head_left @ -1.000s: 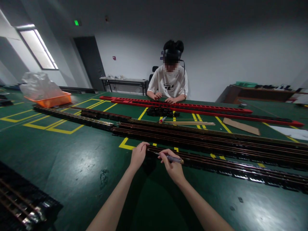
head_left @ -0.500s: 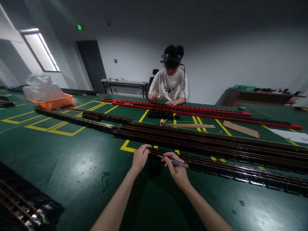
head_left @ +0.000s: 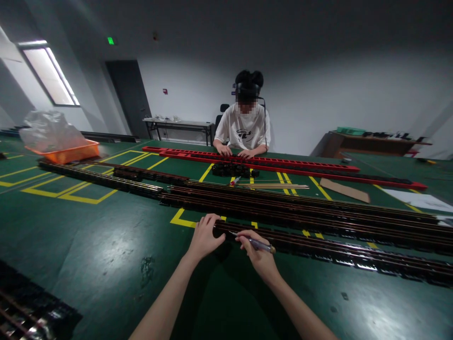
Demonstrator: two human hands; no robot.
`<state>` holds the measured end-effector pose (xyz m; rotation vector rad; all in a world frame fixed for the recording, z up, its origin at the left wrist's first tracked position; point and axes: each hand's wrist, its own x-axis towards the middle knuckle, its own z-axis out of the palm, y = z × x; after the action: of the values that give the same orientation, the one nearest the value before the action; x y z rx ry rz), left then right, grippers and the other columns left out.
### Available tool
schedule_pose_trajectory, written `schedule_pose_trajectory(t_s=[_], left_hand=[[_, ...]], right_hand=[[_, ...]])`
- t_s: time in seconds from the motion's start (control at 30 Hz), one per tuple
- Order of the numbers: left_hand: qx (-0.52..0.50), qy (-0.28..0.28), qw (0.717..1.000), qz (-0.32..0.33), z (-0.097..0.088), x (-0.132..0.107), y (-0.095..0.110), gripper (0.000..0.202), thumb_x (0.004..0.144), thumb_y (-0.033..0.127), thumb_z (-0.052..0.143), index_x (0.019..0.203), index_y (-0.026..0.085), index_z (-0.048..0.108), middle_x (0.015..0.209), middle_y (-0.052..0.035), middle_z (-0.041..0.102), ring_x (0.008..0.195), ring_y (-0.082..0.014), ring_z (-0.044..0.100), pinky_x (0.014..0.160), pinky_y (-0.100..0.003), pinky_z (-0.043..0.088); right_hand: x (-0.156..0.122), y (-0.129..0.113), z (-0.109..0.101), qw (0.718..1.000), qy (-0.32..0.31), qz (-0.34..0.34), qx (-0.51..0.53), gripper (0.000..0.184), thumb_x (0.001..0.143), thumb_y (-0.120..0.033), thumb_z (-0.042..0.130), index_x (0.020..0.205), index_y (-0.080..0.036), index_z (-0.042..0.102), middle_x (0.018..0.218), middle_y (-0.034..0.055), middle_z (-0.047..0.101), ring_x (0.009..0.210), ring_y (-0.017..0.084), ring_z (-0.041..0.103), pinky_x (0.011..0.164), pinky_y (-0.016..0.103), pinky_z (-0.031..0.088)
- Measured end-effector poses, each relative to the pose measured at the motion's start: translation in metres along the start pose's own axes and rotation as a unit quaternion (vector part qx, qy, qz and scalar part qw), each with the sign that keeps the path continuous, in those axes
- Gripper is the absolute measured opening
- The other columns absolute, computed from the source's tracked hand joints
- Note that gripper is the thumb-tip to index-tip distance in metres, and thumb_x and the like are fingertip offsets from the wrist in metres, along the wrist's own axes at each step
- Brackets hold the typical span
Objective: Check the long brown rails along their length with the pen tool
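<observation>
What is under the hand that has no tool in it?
The left hand rests on the end of a long dark metal rail on the green table. The rail's tip is covered by the fingers.

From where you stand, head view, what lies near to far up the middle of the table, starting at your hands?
Right hand with its tool → nearest dark rail → further dark rails → wooden sticks → pile of black parts → red rails → person in white shirt.
</observation>
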<state>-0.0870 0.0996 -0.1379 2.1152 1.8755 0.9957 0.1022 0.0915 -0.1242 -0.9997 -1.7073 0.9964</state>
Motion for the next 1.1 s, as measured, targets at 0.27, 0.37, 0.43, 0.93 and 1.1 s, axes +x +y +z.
schedule_pose_trajectory(t_s=[0.27, 0.37, 0.43, 0.93, 1.1], left_hand=[[-0.001, 0.024, 1.0, 0.008, 0.0031, 0.0003, -0.0037, 0.027, 0.074, 0.022, 0.056, 0.101, 0.022, 0.053, 0.105, -0.0044, 0.058, 0.099, -0.0234, 0.053, 0.086, -0.039, 0.042], [0.0, 0.027, 1.0, 0.008, 0.0041, 0.0007, -0.0045, 0.028, 0.073, 0.019, 0.056, 0.101, 0.022, 0.054, 0.105, -0.0044, 0.058, 0.098, -0.0231, 0.054, 0.085, -0.039, 0.043], [0.0, 0.029, 1.0, 0.01, 0.0043, 0.0009, -0.0045, 0.028, 0.073, 0.019, 0.056, 0.101, 0.021, 0.054, 0.105, -0.0048, 0.058, 0.098, -0.0232, 0.053, 0.085, -0.039, 0.043], [0.0, 0.039, 0.999, 0.026, 0.0014, 0.0014, -0.0003, 0.024, 0.076, 0.019, 0.053, 0.1, 0.021, 0.055, 0.104, -0.005, 0.059, 0.097, -0.0229, 0.053, 0.086, -0.039, 0.043], [-0.006, 0.04, 0.999, 0.024, 0.0023, 0.0008, -0.0011, 0.024, 0.077, 0.019, 0.053, 0.101, 0.021, 0.056, 0.103, -0.0047, 0.06, 0.096, -0.0227, 0.053, 0.085, -0.039, 0.043]], right_hand=[[-0.0018, -0.0082, -0.0004, 1.0, 0.015, -0.013, -0.011, 0.022, 0.084, -0.037, 0.052, 0.084, -0.02, 0.065, 0.076, 0.0048, 0.07, 0.061, 0.017, 0.063, 0.052, 0.025, 0.047], [-0.0025, -0.0089, -0.0021, 0.999, 0.027, -0.023, -0.009, 0.022, 0.085, -0.037, 0.051, 0.083, -0.019, 0.064, 0.074, 0.0051, 0.07, 0.059, 0.017, 0.063, 0.053, 0.025, 0.047], [-0.0029, -0.0085, -0.0026, 0.999, 0.03, -0.027, -0.008, 0.022, 0.084, -0.036, 0.052, 0.083, -0.019, 0.064, 0.073, 0.0051, 0.069, 0.059, 0.017, 0.062, 0.054, 0.025, 0.047], [-0.0061, -0.0035, -0.0039, 0.998, 0.062, -0.021, 0.014, 0.023, 0.085, -0.038, 0.051, 0.081, -0.018, 0.063, 0.069, 0.0045, 0.067, 0.057, 0.016, 0.06, 0.052, 0.026, 0.046], [-0.0069, -0.0063, -0.0055, 0.995, 0.083, -0.046, -0.003, 0.025, 0.085, -0.038, 0.05, 0.075, -0.019, 0.062, 0.063, 0.0032, 0.065, 0.054, 0.016, 0.06, 0.053, 0.026, 0.046]])
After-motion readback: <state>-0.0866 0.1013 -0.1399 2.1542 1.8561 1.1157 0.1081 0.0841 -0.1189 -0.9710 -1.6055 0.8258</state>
